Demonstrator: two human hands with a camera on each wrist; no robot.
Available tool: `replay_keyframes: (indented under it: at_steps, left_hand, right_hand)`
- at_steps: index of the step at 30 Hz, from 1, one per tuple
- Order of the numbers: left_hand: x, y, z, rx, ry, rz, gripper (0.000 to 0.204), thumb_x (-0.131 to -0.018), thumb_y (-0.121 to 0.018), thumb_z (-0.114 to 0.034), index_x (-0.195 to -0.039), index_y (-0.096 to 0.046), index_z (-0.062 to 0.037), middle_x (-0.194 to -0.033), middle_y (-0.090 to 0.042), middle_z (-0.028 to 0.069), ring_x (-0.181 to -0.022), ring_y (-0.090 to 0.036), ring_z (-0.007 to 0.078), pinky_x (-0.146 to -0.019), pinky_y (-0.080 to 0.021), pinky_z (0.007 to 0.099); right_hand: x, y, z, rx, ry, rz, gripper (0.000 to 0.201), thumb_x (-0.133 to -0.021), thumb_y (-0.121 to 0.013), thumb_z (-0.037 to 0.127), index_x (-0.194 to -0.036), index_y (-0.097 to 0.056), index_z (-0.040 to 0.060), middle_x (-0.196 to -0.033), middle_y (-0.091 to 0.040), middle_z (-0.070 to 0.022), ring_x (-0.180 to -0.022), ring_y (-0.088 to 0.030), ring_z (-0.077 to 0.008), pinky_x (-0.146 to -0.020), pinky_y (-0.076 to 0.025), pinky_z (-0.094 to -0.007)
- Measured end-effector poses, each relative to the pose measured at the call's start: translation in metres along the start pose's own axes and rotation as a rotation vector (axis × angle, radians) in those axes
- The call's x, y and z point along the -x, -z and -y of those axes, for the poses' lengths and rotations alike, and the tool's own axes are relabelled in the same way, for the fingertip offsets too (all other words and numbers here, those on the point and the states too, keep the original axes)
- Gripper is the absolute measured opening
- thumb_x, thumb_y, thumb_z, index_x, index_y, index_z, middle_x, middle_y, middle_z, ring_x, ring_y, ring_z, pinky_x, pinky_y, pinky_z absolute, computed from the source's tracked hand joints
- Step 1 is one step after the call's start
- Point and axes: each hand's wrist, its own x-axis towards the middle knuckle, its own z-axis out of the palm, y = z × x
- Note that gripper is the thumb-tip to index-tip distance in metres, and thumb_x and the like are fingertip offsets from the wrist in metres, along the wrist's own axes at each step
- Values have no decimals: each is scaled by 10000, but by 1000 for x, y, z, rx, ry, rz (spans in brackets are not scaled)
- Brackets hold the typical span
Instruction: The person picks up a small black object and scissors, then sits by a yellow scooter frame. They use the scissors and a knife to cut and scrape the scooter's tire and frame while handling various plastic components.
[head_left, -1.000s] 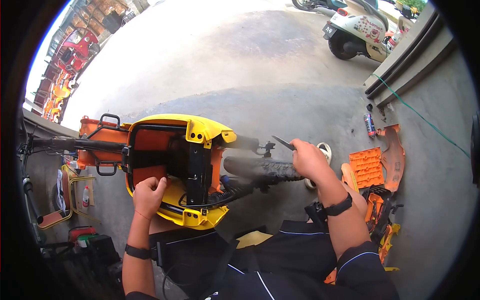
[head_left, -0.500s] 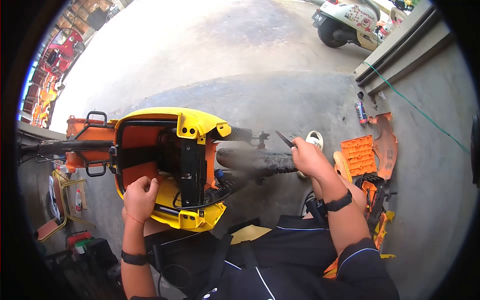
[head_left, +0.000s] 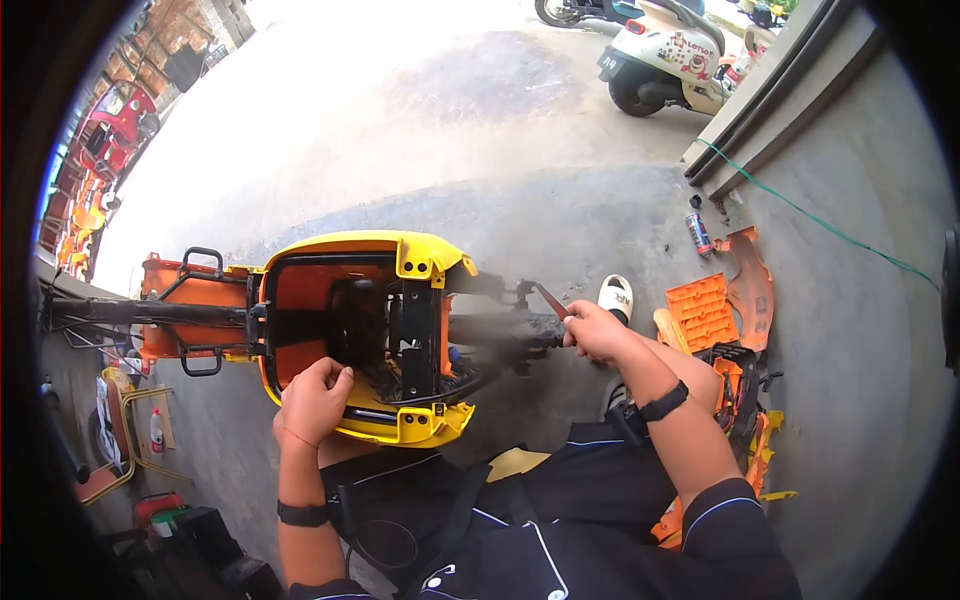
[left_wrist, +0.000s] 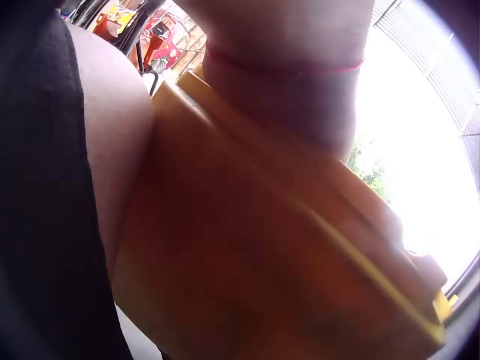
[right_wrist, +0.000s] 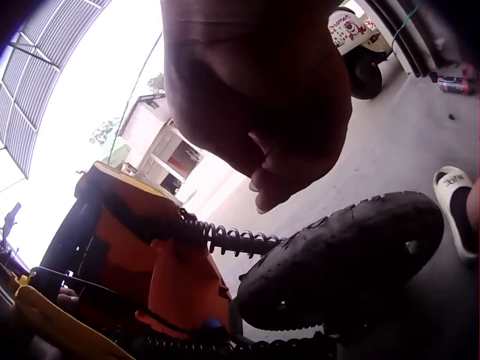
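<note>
In the head view my right hand grips a thin, flat, blade-like tool, which slants up and left over the rear of a scooter. Close below that hand lies the scooter's black knobbly tyre, beside a coil spring. The right wrist view shows the fingers curled, with the tool hidden behind them. My left hand, fingers loosely bent and nothing visible in them, rests at the near edge of the scooter's yellow body shell. In the left wrist view, the forearm crosses over the shell's side panel.
Orange plastic panels and black-and-orange parts lie on the floor to the right. A spray can stands near the wall, where a green cord runs. At left are a folding chair and a bottle. A white scooter is parked behind.
My right hand has moved left, closer to the tyre, and the tool points more steeply upward. My left hand stays at the shell's edge. The head view has shifted slightly.
</note>
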Motion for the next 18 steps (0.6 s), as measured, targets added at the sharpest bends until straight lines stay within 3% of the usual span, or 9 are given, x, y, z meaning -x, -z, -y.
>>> replay_keyframes:
  at_steps: [2,6,11,13,18]
  left_hand:
    - [1,-2,-1,-15,-12,-25,276,-902,-663,-341,-870,-714,-72,-701,-681,96,-686,-674,284,-665,-509,389]
    - [2,-2,1,-18,4,-86,281,-910,-649,-346,-842,-704,-79,-699,-682,101,-697,-673,308,-662,-507,414]
    - [1,-6,5,10,-11,-130,276,-914,-646,-336,-827,-693,-79,-682,-673,106,-674,-663,319,-646,-501,423]
    - [0,-4,4,27,16,-125,268,-917,-646,-322,-824,-685,-73,-676,-669,109,-662,-658,322,-639,-498,425]
    - [0,-3,0,32,33,-125,258,-918,-645,-304,-828,-678,-64,-670,-665,108,-657,-656,324,-641,-501,424]
  right_hand:
    - [-7,-13,-15,-417,-119,-20,224,-1017,-478,163,-1151,-555,1,-774,-624,-73,-540,-551,-159,-468,-446,-301]
    - [-7,-52,-38,-734,-233,-147,200,-1014,-467,167,-1113,-558,19,-768,-608,-81,-531,-549,-186,-470,-460,-321]
    - [-4,-85,-39,-698,-189,-131,251,-1025,-414,179,-1152,-530,-5,-808,-643,-124,-574,-627,-219,-501,-515,-343]
    - [-6,-91,-38,-640,-125,-180,255,-1007,-416,183,-1118,-514,-25,-801,-657,-163,-526,-622,-229,-451,-484,-344]
    - [-15,-101,-41,-588,-101,-239,250,-995,-426,199,-1039,-534,-23,-738,-668,-158,-492,-612,-215,-430,-451,-333]
